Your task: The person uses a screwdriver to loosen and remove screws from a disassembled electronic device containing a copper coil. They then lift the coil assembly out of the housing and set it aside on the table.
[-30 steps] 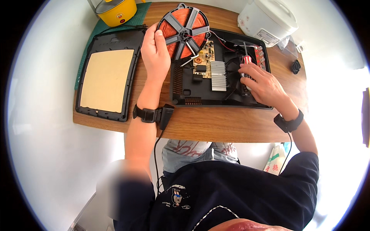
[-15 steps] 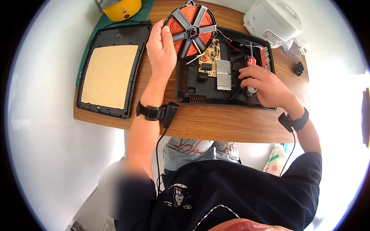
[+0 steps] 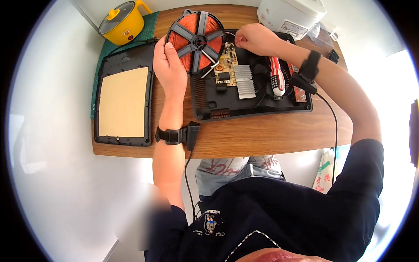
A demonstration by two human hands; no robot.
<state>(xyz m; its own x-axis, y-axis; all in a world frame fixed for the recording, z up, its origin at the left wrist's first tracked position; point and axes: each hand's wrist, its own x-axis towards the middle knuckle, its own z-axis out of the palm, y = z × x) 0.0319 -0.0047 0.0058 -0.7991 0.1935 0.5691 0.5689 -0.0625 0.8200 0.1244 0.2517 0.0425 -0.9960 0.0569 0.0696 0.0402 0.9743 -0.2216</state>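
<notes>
My left hand (image 3: 169,65) grips the edge of a round induction coil (image 3: 210,27), copper-orange with grey spokes, tilted up over the left end of an open black cooker base (image 3: 227,105). Thin red and white leads hang at the coil's hub. Beyond the circuit board (image 3: 228,54), my right hand (image 3: 253,39) is closed, fingertips pinched at a thin wire (image 3: 230,33) coming from the coil's side. In the base, a red-and-white screwdriver (image 3: 277,81) lies over the black fan area, beside the silver heat sink (image 3: 245,83). My right forearm hides part of the base.
A black-framed panel with a cream sheet (image 3: 123,105) lies at left, partly on a green cutting mat (image 3: 150,26). A yellow pot (image 3: 124,26) stands behind it. A white rice cooker (image 3: 290,15) stands at the back right. Cables trail from both wrist straps.
My right hand has left the screwdriver, which now lies in the base, and moved up and left to the wire by the coil. My left hand still holds the coil.
</notes>
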